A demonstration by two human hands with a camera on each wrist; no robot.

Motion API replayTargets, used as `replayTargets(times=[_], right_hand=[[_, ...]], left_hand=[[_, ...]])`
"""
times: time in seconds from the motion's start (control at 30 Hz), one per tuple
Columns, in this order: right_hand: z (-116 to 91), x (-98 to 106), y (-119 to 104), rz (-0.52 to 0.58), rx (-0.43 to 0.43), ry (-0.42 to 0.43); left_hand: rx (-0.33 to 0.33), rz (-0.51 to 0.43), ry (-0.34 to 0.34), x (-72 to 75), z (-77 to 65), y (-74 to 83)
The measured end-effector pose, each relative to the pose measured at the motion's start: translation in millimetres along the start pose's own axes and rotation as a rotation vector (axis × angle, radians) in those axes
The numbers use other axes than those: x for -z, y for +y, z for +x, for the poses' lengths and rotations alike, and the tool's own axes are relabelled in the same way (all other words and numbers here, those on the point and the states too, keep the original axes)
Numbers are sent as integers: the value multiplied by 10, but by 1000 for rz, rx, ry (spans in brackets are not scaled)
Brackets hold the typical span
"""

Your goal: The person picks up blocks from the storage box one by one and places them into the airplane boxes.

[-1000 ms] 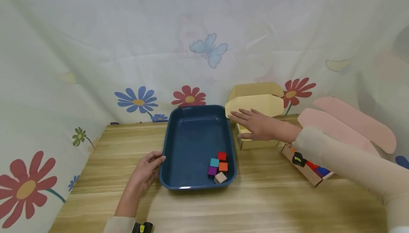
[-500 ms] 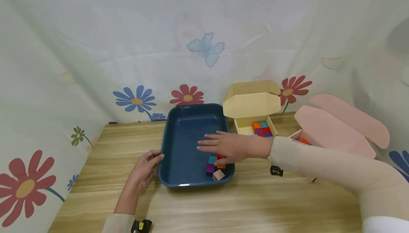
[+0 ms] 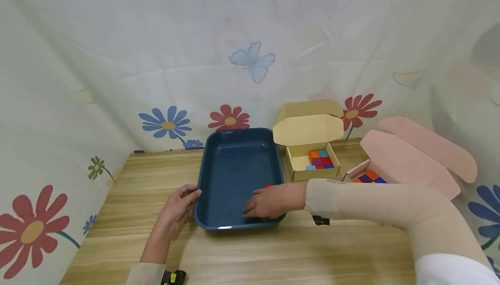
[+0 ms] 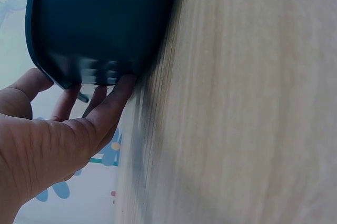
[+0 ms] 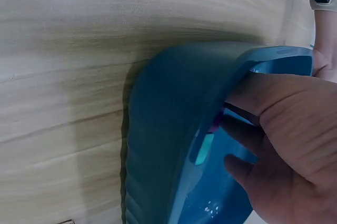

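Note:
A deep blue tray rests on the table. My left hand holds its left side, thumb at the rim and fingertips against the outer wall, as the left wrist view shows. My right hand reaches down inside the near right corner, over the blocks there. Of these, a red block peeks out behind the hand. In the right wrist view a purple block shows right at the fingertips, with a teal block beside it. Whether the fingers pinch the purple block I cannot tell.
Right of the tray stands a yellow box with its lid up and several coloured blocks inside. A pink box, also with its lid up and several blocks in it, is farther right, partly behind the right sleeve. A flowered cloth hangs behind.
My right hand has moved left and towards me from over the yellow box, then down among the blocks in the tray. The yellow box's blocks have come into sight. The left hand stays put.

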State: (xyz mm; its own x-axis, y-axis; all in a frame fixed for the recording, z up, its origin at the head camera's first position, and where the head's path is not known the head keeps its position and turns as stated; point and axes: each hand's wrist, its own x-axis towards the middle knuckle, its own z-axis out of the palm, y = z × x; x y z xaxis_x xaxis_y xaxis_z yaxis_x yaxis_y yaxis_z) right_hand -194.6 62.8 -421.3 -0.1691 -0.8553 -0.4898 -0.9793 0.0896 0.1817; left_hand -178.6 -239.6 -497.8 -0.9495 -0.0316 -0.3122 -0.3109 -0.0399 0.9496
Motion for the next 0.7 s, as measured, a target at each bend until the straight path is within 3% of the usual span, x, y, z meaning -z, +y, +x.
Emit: replayTargets(times=[0.2,0.7], right_hand=[[42,-35,-17,-68,42,33],[92,-34,26,-264,-23,-6]], left_hand=[[-7,-12,-14,-7,-8,-2],[-20,-10,-35,0,-20,24]])
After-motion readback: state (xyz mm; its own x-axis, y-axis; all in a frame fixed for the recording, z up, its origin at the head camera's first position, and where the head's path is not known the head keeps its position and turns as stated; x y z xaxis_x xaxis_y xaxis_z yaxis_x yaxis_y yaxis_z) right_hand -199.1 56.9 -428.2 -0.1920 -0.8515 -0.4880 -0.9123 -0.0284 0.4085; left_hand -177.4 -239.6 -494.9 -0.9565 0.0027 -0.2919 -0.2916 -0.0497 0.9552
